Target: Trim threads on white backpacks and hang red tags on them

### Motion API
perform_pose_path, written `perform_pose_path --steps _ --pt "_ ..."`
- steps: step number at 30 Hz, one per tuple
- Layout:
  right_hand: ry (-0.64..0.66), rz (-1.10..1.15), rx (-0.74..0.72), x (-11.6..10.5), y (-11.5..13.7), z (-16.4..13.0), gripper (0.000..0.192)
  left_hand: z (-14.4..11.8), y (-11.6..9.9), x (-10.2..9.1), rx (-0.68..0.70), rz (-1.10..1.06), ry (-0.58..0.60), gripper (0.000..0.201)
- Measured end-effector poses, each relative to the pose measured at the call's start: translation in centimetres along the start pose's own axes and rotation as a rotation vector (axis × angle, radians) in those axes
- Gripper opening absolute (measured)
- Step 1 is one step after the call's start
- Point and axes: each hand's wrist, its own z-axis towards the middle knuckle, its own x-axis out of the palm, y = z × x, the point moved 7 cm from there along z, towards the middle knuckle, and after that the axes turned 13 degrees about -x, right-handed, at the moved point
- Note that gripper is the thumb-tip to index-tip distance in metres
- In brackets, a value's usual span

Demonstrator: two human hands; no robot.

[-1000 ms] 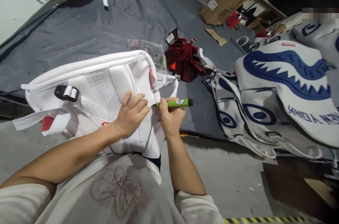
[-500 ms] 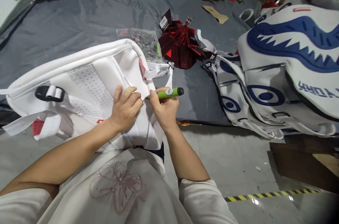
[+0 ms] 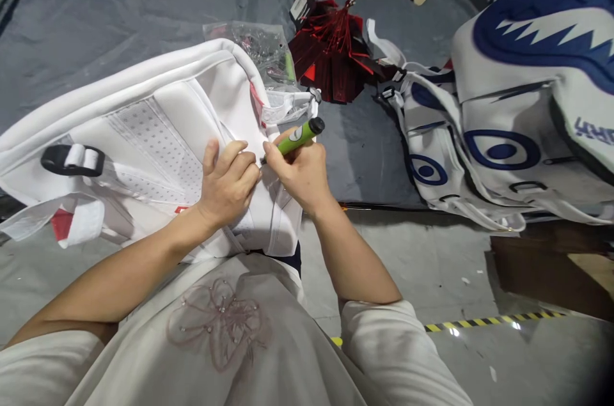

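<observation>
A white backpack [image 3: 158, 118] lies back-side up across my lap, its padded panel and a black strap buckle [image 3: 71, 160] facing me. My left hand [image 3: 228, 185] presses down on the bag's fabric near a seam, fingers curled. My right hand [image 3: 300, 176] grips a green pen-shaped tool [image 3: 300, 136], its dark tip touching the bag right beside my left fingertips. A white strap loop [image 3: 292, 109] sticks out just beyond the tool.
A grey tarp [image 3: 144, 3] covers the floor ahead. On it lie a clear plastic bag [image 3: 254, 48], a heap of red tags [image 3: 336, 48] and, at right, several white backpacks with blue shark print [image 3: 518, 93]. Yellow-black floor tape [image 3: 499, 320] runs at lower right.
The view has tilted down. My right hand has swung the green tool from flat to angled upward, its tip staying at the seam; my left hand stays pressed on the bag.
</observation>
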Motion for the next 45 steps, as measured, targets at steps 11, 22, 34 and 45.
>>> perform_pose_path --steps 11,22,34,45 --pt "0.151 -0.033 -0.132 1.0 -0.2 1.9 0.021 -0.4 0.6 1.4 -0.073 -0.004 0.039 0.006" --pt "0.142 -0.01 -0.12 1.2 -1.8 1.6 0.022 -0.5 0.8 2.0 -0.108 -0.058 0.074 0.006" --pt "0.091 0.011 -0.061 -0.1 -2.6 0.9 0.033 -0.3 0.5 1.7 -0.047 0.054 0.044 0.009" --pt "-0.095 0.155 0.041 -0.3 -2.8 -1.6 0.027 -0.1 0.0 1.4 -0.001 0.102 -0.031 0.009"
